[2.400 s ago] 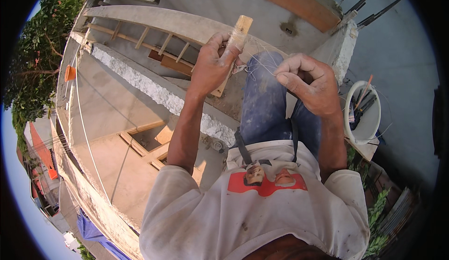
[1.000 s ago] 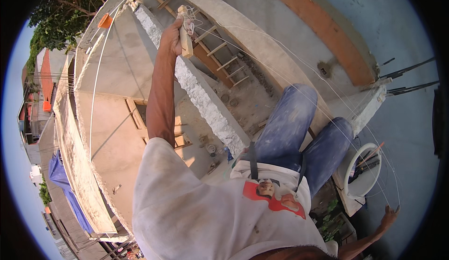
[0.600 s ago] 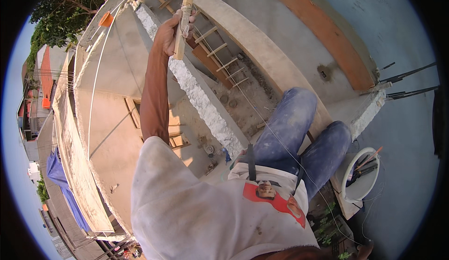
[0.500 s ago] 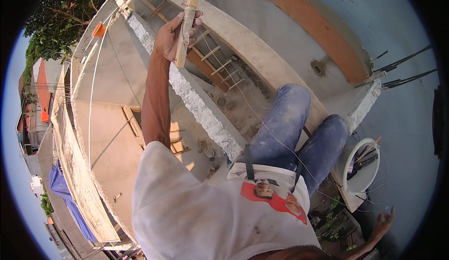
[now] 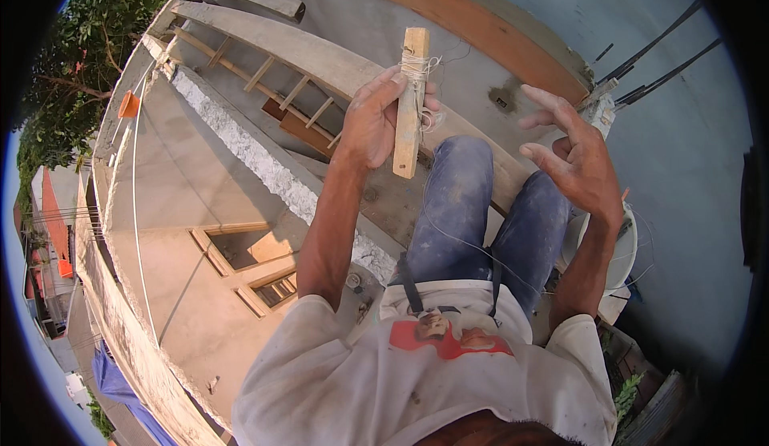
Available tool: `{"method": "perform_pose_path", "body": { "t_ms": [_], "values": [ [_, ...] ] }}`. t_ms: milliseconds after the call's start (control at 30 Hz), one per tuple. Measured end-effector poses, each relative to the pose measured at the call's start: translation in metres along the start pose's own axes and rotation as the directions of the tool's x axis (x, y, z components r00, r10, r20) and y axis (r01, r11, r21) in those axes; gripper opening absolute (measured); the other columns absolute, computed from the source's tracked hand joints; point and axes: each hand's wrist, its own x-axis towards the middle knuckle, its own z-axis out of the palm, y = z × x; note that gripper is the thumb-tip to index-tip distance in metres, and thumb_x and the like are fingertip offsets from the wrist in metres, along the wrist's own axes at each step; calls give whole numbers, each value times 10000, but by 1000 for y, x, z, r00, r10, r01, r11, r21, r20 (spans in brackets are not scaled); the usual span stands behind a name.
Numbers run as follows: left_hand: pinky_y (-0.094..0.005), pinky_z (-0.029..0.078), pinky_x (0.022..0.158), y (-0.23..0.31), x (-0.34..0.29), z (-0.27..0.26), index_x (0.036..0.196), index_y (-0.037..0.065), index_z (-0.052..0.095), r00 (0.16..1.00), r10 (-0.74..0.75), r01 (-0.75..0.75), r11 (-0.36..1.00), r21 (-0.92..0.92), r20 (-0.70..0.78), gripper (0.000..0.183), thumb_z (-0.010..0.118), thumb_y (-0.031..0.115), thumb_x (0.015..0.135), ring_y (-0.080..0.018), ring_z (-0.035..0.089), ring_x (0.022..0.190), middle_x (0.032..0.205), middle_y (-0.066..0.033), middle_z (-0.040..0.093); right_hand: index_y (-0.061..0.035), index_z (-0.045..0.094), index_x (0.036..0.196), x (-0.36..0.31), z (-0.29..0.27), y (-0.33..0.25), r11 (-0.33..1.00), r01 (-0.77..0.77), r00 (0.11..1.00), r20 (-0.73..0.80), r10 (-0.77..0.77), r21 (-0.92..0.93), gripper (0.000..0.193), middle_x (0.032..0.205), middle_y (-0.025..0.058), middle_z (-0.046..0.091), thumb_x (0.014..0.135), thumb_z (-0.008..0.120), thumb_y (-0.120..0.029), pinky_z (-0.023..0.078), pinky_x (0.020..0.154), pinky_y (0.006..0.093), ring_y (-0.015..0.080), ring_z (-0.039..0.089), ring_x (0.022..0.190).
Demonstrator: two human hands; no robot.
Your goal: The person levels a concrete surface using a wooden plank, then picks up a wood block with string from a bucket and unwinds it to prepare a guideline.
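Note:
A short, pale wooden stick [image 5: 407, 145] stands nearly upright in my left hand [image 5: 373, 121], whose fingers are wrapped round it. Thin white string [image 5: 415, 66] is wound about its upper half, with loose loops hanging to the side. To the right, my right hand [image 5: 578, 161] is raised with its thumb and fingers apart, and I see nothing in it. A gap lies between this hand and the stick. Below both hands are my knees in dusty blue trousers, with a thin line of string running across them.
I sit on a long plank [image 5: 473, 137] high above the floor. A white bucket [image 5: 623, 246] stands by my right knee. Dark rebar [image 5: 661, 49] juts out at the upper right. A wooden ladder [image 5: 295, 92] and a rough-topped wall [image 5: 264, 161] lie to the left.
My left hand has brought the stick rightward and lower in view. My right hand has risen from the lower right corner to beside the stick. The whole view has shifted somewhat.

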Motion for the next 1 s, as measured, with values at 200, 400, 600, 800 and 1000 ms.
{"method": "perform_pose_path", "body": {
  "t_ms": [200, 400, 600, 800, 1000],
  "values": [
    [-368, 606, 833, -31, -11, 31, 1363, -76, 525, 981, -171, 146, 961, 236, 90, 400, 508, 181, 1057, -248, 720, 936, 1101, -187, 689, -52, 677, 1254, 55, 21, 34, 884, -94, 995, 62, 73, 458, 430, 917, 59, 717, 971, 701, -374, 499, 800, 314, 128, 626, 891],
    [-343, 578, 846, -26, -12, 32, 1257, -61, 630, 990, -129, 75, 842, 534, 64, 380, 556, 250, 1052, -188, 710, 900, 981, -123, 704, -29, 755, 973, 65, 29, 38, 934, 69, 998, -9, -70, 351, 339, 869, 3, 690, 948, 735, -367, 479, 791, 282, 86, 601, 850],
    [-258, 436, 630, -7, -15, 0, 924, 12, 712, 965, 255, -177, 436, 882, 68, 260, 661, 257, 998, -77, 505, 682, 777, 0, 616, -6, 743, 1031, 51, 9, 55, 940, 70, 945, -323, 45, 333, 371, 835, 9, 681, 971, 714, -371, 475, 676, 237, 69, 591, 766],
    [-233, 351, 602, -12, -32, 7, 825, 32, 659, 987, 129, 15, 521, 853, -95, 240, 705, 214, 975, -40, 411, 668, 725, 37, 539, 13, 727, 1088, 36, 5, 61, 657, 121, 887, -379, 265, 744, 369, 826, 14, 682, 983, 705, -340, 480, 649, 212, 53, 594, 734],
    [-214, 340, 618, 0, -33, -28, 836, 65, 654, 903, 379, -150, 723, 674, -204, 255, 688, 250, 1009, -30, 406, 698, 749, 65, 531, 7, 724, 1092, 22, -12, 75, 966, 80, 776, -624, 94, 245, 323, 847, 11, 681, 1002, 678, -300, 334, 482, 179, 10, 466, 572]
  ]
}}
